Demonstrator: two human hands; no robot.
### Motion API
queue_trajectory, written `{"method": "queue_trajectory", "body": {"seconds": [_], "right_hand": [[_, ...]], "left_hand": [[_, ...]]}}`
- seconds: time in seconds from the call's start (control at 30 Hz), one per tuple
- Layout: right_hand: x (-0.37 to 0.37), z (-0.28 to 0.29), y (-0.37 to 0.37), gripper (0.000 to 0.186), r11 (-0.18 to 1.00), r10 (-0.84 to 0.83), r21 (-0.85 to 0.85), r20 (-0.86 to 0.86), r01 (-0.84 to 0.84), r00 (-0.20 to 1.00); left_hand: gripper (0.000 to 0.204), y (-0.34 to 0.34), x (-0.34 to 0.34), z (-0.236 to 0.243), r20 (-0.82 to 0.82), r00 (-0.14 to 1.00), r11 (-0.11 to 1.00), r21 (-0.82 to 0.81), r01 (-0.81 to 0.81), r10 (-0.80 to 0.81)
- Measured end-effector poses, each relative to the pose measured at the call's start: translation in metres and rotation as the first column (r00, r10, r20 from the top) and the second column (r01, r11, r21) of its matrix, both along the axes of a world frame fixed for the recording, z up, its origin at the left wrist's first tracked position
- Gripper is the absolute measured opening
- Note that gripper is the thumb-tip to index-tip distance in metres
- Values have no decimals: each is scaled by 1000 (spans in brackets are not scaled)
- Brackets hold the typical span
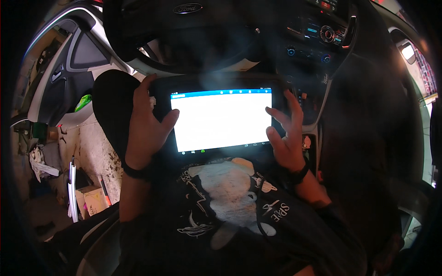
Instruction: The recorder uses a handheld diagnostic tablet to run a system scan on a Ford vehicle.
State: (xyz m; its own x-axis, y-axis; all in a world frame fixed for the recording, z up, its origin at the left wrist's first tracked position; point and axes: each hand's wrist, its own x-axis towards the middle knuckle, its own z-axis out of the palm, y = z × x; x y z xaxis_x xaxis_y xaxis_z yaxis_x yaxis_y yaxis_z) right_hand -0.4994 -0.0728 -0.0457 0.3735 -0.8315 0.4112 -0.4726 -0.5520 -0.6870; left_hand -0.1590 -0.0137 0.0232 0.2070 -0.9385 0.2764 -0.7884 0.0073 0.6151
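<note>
Lying before me above my lap is a dark-framed tablet [221,123], its screen glowing white with a blue bar along the top. My left hand [148,126] is closed round its left side, the thumb over the edge of the screen. At the opposite side, my right hand [290,140] grips the right edge. One of its fingers reaches onto the screen's right margin, and the thumb sits lower along that margin. The parts of both hands behind the tablet are hidden. A dark band circles each wrist.
I sit inside a car, with the steering wheel [184,34] just beyond the tablet. The lit centre console [317,39] is at the far right. On the left, the door [87,50] stands open; a cardboard box [92,201] rests on the floor outside.
</note>
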Motion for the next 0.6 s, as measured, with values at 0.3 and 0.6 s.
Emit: {"method": "queue_trajectory", "body": {"seconds": [0.3, 0.6], "right_hand": [[-2, 5, -2, 62, 995, -4, 95, 77, -4, 997], [-2, 5, -2, 67, 997, 12, 70, 55, -15, 998]], "left_hand": [[67, -5, 0, -7, -201, 976, 991, -118, 60, -83], [64, -6, 3, -8, -123, 990, 991, -124, 53, -69]]}}
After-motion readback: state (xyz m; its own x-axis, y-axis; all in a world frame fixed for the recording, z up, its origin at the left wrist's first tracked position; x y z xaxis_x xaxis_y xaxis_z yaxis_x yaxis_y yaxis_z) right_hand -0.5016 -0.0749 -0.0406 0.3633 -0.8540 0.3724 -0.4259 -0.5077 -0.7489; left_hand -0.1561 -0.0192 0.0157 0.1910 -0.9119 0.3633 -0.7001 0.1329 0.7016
